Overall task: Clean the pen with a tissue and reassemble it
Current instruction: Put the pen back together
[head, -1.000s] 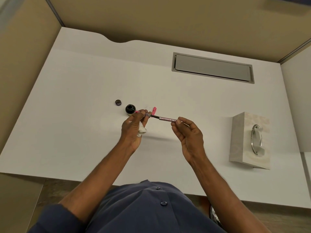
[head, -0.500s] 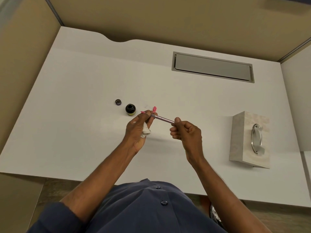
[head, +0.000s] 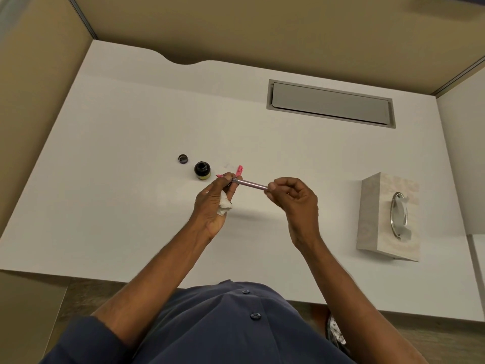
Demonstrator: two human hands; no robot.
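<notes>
At frame centre the pen (head: 249, 184) is hanging level above the white desk (head: 131, 195), the left hand (head: 214, 203) gripping its pink-tipped end (a crumpled tissue (head: 224, 204) tucked underneath) and the right hand (head: 294, 198) pinching the other end, an ink bottle (head: 202, 170) sitting just upper left.

Ink bottle (head: 202, 170), lid (head: 183, 158), desk (head: 131, 179)

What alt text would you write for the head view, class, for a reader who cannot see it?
Two hands hold a pen above a white desk: the left hand, with a tissue tucked in it, grips one end, the right hand the other. An ink bottle, its cap and a tissue box sit on the desk.
</notes>
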